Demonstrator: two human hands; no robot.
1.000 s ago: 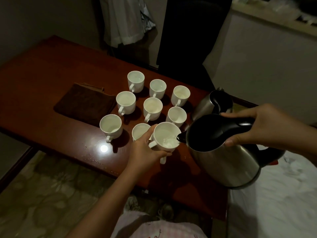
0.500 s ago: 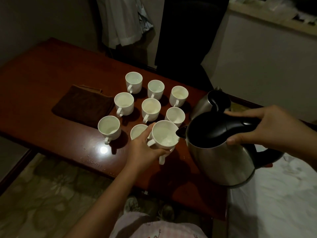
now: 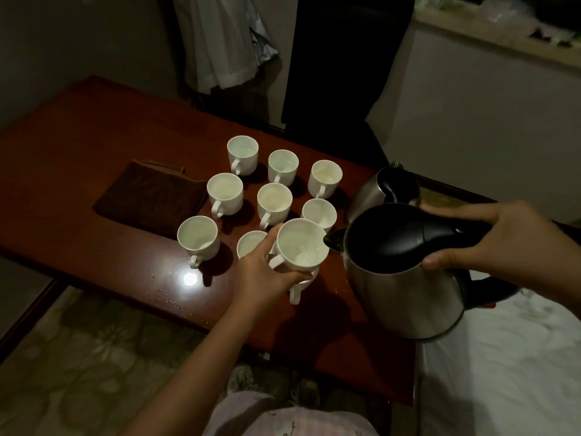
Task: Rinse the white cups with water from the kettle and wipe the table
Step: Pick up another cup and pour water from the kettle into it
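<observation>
My left hand [image 3: 265, 273] grips a white cup [image 3: 302, 243], lifted just above the red-brown table [image 3: 78, 130]; another cup [image 3: 300, 286] sits partly hidden under it. My right hand [image 3: 490, 240] holds the steel kettle [image 3: 405, 287] by its black lid and handle, spout touching the held cup's rim. Several more white cups [image 3: 274, 201] stand in rows behind. A brown cloth [image 3: 151, 196] lies folded left of them.
A second steel kettle [image 3: 385, 190] stands behind the one I hold. Water drops and a light glare [image 3: 189, 279] mark the table near its front edge. White bedding [image 3: 503, 366] lies at the right, patterned floor below, hanging clothes behind.
The kettle has tipped back toward level and risen slightly. The held cup has stayed at the spout. The view has shifted a little.
</observation>
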